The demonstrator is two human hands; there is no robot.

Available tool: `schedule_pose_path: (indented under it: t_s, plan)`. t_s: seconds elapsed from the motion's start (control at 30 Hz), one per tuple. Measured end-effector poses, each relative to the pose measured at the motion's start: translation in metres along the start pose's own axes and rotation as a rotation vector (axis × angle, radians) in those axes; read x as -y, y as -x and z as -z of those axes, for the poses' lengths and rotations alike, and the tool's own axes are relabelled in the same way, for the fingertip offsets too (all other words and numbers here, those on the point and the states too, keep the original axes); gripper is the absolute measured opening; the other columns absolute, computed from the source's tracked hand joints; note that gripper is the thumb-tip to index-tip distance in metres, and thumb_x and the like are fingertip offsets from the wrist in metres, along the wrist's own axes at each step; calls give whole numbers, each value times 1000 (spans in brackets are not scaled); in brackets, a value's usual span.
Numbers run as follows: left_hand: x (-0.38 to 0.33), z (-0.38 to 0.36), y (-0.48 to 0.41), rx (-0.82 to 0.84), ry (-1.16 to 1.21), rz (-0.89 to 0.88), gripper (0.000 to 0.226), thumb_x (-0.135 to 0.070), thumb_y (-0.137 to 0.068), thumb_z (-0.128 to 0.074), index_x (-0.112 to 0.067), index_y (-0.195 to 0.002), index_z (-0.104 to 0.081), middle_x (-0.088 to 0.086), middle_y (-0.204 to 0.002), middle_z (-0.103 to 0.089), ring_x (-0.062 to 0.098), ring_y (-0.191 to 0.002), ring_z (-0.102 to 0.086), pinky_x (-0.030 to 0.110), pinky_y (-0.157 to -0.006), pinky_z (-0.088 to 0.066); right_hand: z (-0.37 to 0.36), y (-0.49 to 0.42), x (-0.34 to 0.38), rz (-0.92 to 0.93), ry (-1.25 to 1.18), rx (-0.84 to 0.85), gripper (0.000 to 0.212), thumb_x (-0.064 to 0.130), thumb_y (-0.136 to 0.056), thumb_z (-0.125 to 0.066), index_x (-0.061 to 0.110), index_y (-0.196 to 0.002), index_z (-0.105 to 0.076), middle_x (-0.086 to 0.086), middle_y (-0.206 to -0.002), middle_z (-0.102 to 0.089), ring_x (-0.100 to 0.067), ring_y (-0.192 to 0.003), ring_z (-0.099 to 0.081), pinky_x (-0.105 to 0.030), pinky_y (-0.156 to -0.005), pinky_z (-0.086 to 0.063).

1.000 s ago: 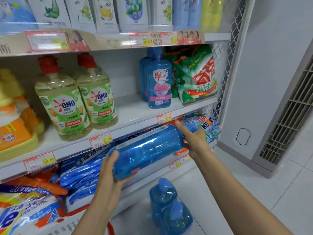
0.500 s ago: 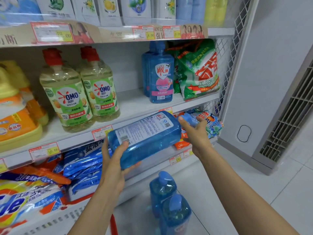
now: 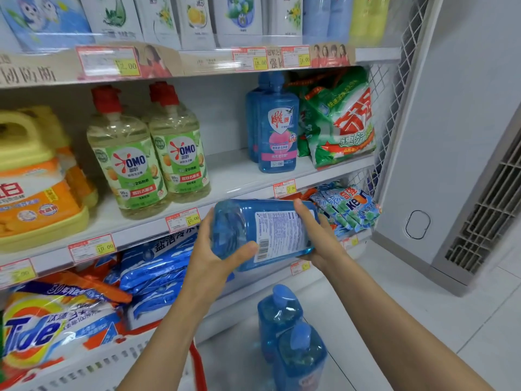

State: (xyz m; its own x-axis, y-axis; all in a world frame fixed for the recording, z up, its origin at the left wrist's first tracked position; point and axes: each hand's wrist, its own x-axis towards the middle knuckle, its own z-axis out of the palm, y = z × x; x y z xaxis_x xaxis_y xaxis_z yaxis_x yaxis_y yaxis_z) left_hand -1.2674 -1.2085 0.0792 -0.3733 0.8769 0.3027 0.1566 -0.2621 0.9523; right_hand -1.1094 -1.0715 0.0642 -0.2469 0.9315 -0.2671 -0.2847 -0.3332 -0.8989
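Observation:
A blue detergent bottle [image 3: 245,232] lies sideways in front of the middle shelf edge, its white back label and barcode facing me. My left hand [image 3: 210,258] grips its base end, thumb across the front. My right hand [image 3: 317,238] grips its neck end, fingers curled over the top; the cap is hidden behind that hand. Two matching blue bottles [image 3: 277,128] stand upright on the middle shelf [image 3: 234,176]. Two more blue bottles [image 3: 290,334] stand on the floor below my arms.
OMO dish liquid bottles [image 3: 146,156] and a yellow tub [image 3: 33,179] stand at the shelf's left, a green powder bag [image 3: 341,122] at its right. Blue bags [image 3: 152,266] and a Tide bag [image 3: 53,325] fill the lower shelf. A white wall and vent [image 3: 485,198] stand on the right.
The bottle has turned in both hands, bringing its back label and barcode round to face me, and has risen slightly toward the middle shelf edge. My view has moved closer.

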Motion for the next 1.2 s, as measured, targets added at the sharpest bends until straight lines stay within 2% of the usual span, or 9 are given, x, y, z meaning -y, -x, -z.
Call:
schedule_pose_path:
  t_s: [0.13, 0.27, 0.4, 0.53, 0.67, 0.77, 0.83, 0.97, 1.2]
  plan:
    - [-5, -2, -4, 28, 67, 40, 78, -47, -51, -89, -55, -116, -47, -31, -110, -62, -9, -103, -60, 14, -75, -53, 6, -4, -1, 90, -52, 27, 36, 48, -83, -72, 37, -107, -48, 12, -79, -76, -5, -68, -73, -30, -52, -58]
    - [-9, -5, -4, -43, -42, -40, 81, -51, -42, -86, -51, -115, -50, -15, -112, -65, 3, -103, -64, 32, -85, -57, 15, -2, 7, -40, 126, 118, 84, 77, -64, -63, 36, -136, -46, 1, -124, -67, -24, -108, -68, -46, -70, -61]
    - [-10, -2, 0, 57, -360, -192, 90, -54, -43, -88, -53, -123, -48, -24, -117, -62, 5, -110, -61, 39, -92, -54, 20, -5, 22, -241, 129, 268, 101, 95, -39, -61, 32, -118, -66, -17, -125, -62, -39, -110, -64, -59, -77, -58]
    - [-4, -4, 2, 223, -674, -399, 94, -54, -49, -88, -53, -132, -43, -32, -132, -50, -2, -120, -48, 32, -102, -44, 0, 0, 10, -185, 94, 178, 125, 65, -47, -89, 23, -150, -32, -16, -135, -58, -40, -104, -69, -64, -80, -56]
    - [0, -4, 1, 349, -709, -512, 91, -42, -55, -93, -35, -135, -50, -13, -145, -45, 8, -135, -37, 36, -112, -32, -5, -6, -4, 1, -107, 19, 82, 25, -75, -84, 17, -140, -35, -12, -110, -66, -21, -75, -74, -36, -61, -59]
    - [-4, -1, -8, 364, -482, -303, 71, -49, -70, -80, -43, -134, -50, -21, -151, -37, 0, -143, -24, 25, -111, -31, -9, -6, 1, 110, -171, 23, 87, 23, -69, -83, 23, -140, -33, -11, -121, -62, -23, -86, -73, -37, -66, -59]
    - [-8, -3, -19, 214, -254, 5, 47, -46, -88, -66, -39, -132, -53, -14, -153, -37, -1, -134, -36, 17, -99, -38, -8, -7, 4, 155, -161, 24, 85, 23, -69, -82, 28, -138, -33, -9, -125, -61, -26, -92, -72, -39, -69, -60]
    - [3, -5, -16, 297, 71, 561, 66, -66, -68, -70, -21, -116, -68, 4, -110, -74, 21, -99, -71, 39, -79, -60, -4, -5, 8, 216, -126, 63, 81, 19, -67, -81, 39, -130, -33, -5, -120, -64, -22, -85, -75, -38, -67, -60]
    - [20, -13, -12, 89, 184, 402, 73, -36, -44, -89, -22, -111, -63, -8, -97, -75, 12, -83, -73, 25, -61, -58, 1, 5, 31, 308, 173, 265, 76, 27, -78, -80, 30, -140, -36, -3, -125, -64, -18, -101, -71, -28, -71, -59]
